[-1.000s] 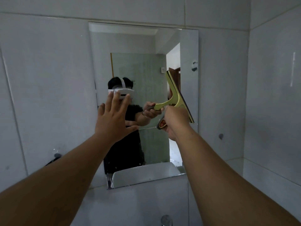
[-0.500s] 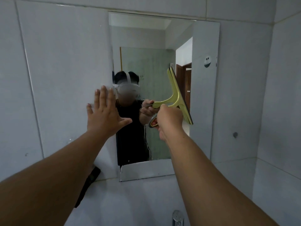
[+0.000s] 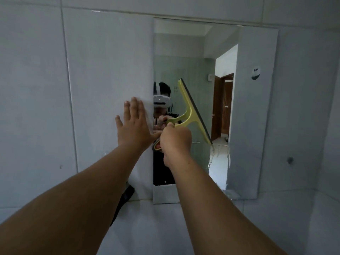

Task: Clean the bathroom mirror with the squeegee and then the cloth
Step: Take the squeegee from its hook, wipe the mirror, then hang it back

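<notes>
A frameless rectangular mirror (image 3: 253, 126) hangs on the tiled wall. My right hand (image 3: 175, 142) grips the handle of a yellow-green squeegee (image 3: 193, 115). Its dark rubber blade runs slanted from upper left to lower right against the glass, left of the mirror's middle. Water streaks trail on the glass below the blade's lower end. My left hand (image 3: 133, 124) lies flat with fingers spread on the wall tile, just left of the mirror's left edge, its thumb near my right hand. No cloth is in view.
Grey-white wall tiles (image 3: 92, 89) surround the mirror. A dark object (image 3: 125, 201) leans on the wall below my left forearm. A round sticker (image 3: 255, 73) sits on the mirror's upper right. A small dark knob (image 3: 290, 160) marks the wall to the right.
The view has swung left, so the mirror now sits further right. My left hand has gone from the glass to the tile beside it. The squeegee has moved left across the mirror.
</notes>
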